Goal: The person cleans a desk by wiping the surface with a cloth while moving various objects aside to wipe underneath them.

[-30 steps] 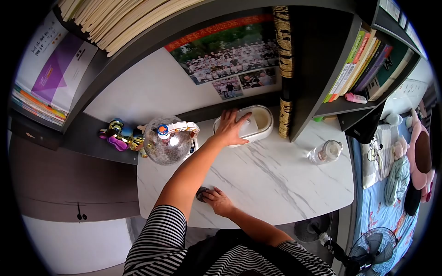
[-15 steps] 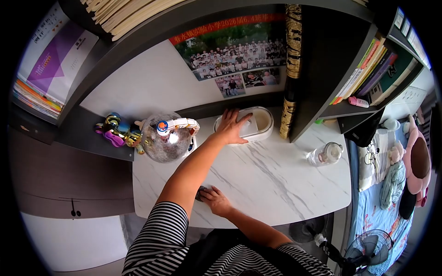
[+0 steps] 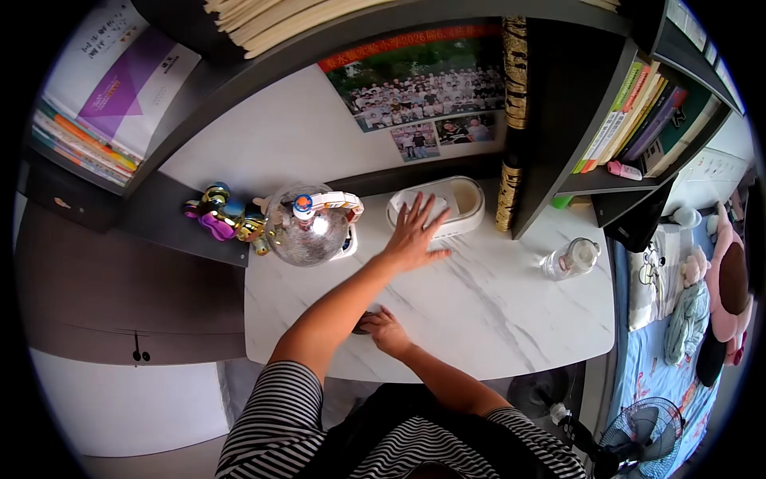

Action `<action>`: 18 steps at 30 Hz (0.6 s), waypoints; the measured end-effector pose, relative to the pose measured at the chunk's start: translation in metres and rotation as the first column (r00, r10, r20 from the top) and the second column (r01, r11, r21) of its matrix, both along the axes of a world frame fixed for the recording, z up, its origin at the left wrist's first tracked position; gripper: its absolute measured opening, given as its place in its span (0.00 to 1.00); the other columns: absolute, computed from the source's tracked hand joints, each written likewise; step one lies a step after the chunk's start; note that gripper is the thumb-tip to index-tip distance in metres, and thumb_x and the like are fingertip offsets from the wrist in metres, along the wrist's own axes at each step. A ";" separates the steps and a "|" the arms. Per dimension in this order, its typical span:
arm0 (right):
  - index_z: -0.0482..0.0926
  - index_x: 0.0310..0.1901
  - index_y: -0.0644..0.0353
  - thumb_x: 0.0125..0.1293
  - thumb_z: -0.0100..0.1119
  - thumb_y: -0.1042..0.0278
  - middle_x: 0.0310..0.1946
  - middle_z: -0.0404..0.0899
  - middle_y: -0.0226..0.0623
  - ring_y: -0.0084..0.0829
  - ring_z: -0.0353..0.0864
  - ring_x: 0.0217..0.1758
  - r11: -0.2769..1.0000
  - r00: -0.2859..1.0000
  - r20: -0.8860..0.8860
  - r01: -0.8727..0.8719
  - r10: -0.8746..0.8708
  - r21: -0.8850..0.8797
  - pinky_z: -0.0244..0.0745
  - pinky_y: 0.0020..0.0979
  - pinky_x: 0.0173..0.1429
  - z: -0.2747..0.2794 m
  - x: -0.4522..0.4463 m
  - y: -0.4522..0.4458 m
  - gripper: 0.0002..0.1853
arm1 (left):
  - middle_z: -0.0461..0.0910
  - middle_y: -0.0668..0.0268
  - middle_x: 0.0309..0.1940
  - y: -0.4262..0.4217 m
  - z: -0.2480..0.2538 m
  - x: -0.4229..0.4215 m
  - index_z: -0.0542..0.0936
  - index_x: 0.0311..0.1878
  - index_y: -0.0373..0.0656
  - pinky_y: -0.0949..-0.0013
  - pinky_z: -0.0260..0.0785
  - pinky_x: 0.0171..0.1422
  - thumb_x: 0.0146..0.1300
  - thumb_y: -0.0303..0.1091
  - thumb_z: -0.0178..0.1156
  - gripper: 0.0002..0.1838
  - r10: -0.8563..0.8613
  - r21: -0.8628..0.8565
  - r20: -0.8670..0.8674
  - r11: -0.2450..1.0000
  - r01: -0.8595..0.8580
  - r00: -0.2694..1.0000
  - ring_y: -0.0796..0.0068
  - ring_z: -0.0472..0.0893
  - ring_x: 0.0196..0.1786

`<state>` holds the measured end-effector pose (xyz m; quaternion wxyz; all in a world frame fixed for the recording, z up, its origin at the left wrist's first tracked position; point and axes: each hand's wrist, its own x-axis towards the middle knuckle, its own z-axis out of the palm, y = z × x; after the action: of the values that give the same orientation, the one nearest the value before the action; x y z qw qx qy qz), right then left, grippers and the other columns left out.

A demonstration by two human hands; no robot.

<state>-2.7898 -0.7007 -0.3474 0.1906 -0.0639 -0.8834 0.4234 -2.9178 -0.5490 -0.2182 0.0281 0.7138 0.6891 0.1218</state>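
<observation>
My left hand (image 3: pixel 413 239) is open with its fingers spread, over the front left part of a white oval box (image 3: pixel 463 227). Whether the fingertips touch the box is unclear. One end of the box shows an open hollow; something white, possibly tissue, lies at the other end, partly behind my fingers. Close to the desk's front edge, my right hand (image 3: pixel 387 331) has its fingers curled on a small dark grey object (image 3: pixel 362 324). Most of that object is hidden, so its kind cannot be made out.
A clear globe (image 3: pixel 307 231) with an astronaut figure and a shiny figurine (image 3: pixel 227 215) stand at the left of the marble-patterned desk (image 3: pixel 487 311). A glass jar (image 3: pixel 570 259) is at the right. Behind rises a patterned pole (image 3: pixel 511 104). Shelves with books (image 3: pixel 626 120) surround the desk.
My left hand has drawn back toward me from the box top and its fingers point forward. The right hand stays on the grey object. The whole view has shifted slightly.
</observation>
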 end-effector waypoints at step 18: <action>0.72 0.63 0.63 0.60 0.48 0.77 0.69 0.67 0.40 0.43 0.62 0.73 0.691 0.695 0.140 0.630 -0.705 0.355 0.45 0.48 0.80 0.003 0.036 0.114 0.26 | 0.54 0.40 0.73 -0.321 -0.059 0.026 0.65 0.72 0.44 0.34 0.47 0.74 0.63 0.55 0.60 0.39 0.438 -0.562 -0.059 0.728 -0.393 0.897 0.39 0.49 0.77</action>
<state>-2.7537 -0.5869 -0.3445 0.2197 -0.4120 -0.8654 0.1820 -2.8919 -0.8704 -0.2769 0.2346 0.4957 0.8344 -0.0550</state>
